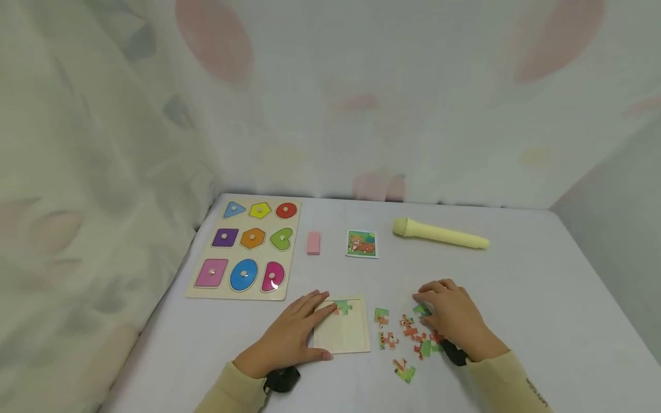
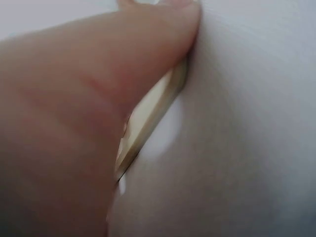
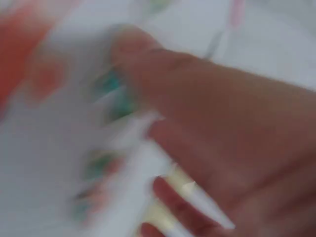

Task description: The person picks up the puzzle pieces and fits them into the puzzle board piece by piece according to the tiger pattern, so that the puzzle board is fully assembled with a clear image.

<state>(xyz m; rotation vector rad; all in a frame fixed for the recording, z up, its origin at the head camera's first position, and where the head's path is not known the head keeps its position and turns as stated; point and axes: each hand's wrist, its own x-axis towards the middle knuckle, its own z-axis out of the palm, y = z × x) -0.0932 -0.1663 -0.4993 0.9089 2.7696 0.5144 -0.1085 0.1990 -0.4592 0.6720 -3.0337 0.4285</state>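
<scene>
My left hand (image 1: 291, 332) rests on the left side of a shallow wooden puzzle tray (image 1: 343, 351), fingers at its upper left and thumb along its lower edge. One green and red jigsaw piece (image 1: 343, 307) lies in the tray's top, near the index fingertip. The left wrist view shows the thumb (image 2: 108, 54) against the pale wooden edge (image 2: 153, 111). My right hand (image 1: 454, 315) hovers low over several loose jigsaw pieces right of the tray. A green piece (image 1: 421, 310) shows in the gap between its thumb and forefinger. The right wrist view is blurred, with fingers spread apart.
A wooden shape board (image 1: 203, 293) with knobbed pieces lies at the left. Behind the tray are a pink eraser-like block (image 1: 313, 244) and a small picture card (image 1: 362, 244). A pale yellow rod with a thicker end (image 1: 441, 233) lies at the back right.
</scene>
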